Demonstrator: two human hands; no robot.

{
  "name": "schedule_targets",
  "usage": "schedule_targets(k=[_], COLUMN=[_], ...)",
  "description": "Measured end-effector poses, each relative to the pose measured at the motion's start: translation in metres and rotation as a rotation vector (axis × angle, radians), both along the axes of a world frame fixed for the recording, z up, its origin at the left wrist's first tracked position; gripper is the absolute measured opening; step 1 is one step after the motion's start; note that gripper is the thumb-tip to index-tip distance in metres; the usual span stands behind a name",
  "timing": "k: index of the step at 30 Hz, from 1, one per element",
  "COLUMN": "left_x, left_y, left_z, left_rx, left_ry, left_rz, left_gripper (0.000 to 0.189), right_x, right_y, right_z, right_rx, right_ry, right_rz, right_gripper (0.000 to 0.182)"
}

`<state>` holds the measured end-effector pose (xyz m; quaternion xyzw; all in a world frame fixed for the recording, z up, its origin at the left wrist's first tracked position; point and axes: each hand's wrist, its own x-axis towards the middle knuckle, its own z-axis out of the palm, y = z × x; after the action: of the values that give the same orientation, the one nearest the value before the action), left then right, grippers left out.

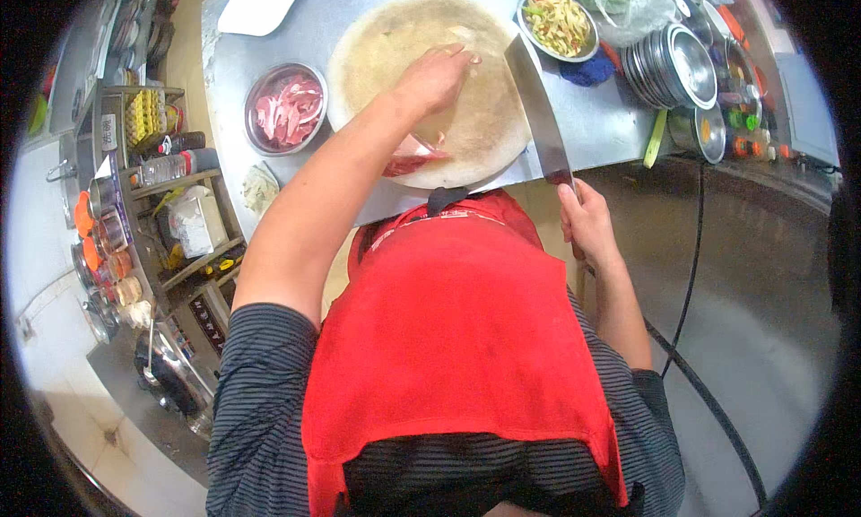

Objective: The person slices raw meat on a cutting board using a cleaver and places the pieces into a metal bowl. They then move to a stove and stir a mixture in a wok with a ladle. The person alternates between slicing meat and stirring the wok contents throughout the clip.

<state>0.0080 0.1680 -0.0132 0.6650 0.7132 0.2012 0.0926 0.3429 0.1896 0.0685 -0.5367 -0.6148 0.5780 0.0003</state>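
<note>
My left hand (440, 80) is over a round chopping block (363, 59), its fingers bent down near small pale scraps. Whether anything is pinched in those fingers cannot be told. A piece of raw red meat with white fat (414, 157) lies at the block's near edge, partly hidden by my left forearm. In my right hand (590, 224) is the handle of a large kitchen knife (538, 107). Its broad blade points away from me along the block's right edge. Left of the block, a metal bowl (257, 94) contains sliced raw meat (289, 110).
On the metal table (232, 59) are a white tray or board (262, 6) and a crumpled cloth (259, 187). To the right stand a bowl of shredded vegetables (557, 24), a blue cloth (587, 72), stacked metal bowls (693, 66) and a green stalk (654, 140). Shelves (178, 184) flank the left.
</note>
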Motion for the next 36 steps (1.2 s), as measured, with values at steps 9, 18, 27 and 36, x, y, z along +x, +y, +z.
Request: schedule_targets(k=[9,18,27,36], left_x=[0.009,0.059,-0.057,-0.064], left_y=[0.007,-0.044,-0.104,-0.178], left_z=[0.003,0.017,0.064,0.055], left_rx=[-0.493,-0.462,-0.075,-0.234], left_ry=[0.244,0.152,0.058,-0.056], left_rz=[-0.198,0.009,0.707,0.587], left_gripper=[0.015,0.017,0.021,0.047], right_x=[0.009,0.006,0.009,0.012], right_y=[0.018,0.026,0.032,0.039], right_z=[-0.006,0.001,-0.006,-0.013], right_rx=[-0.119,-0.084,-0.041,0.022], right_ry=[0.061,0.057,0.002,-0.105], right_rz=[0.037,0.094,0.162,0.235], right_gripper=[0.032,0.031,0.027,0.028])
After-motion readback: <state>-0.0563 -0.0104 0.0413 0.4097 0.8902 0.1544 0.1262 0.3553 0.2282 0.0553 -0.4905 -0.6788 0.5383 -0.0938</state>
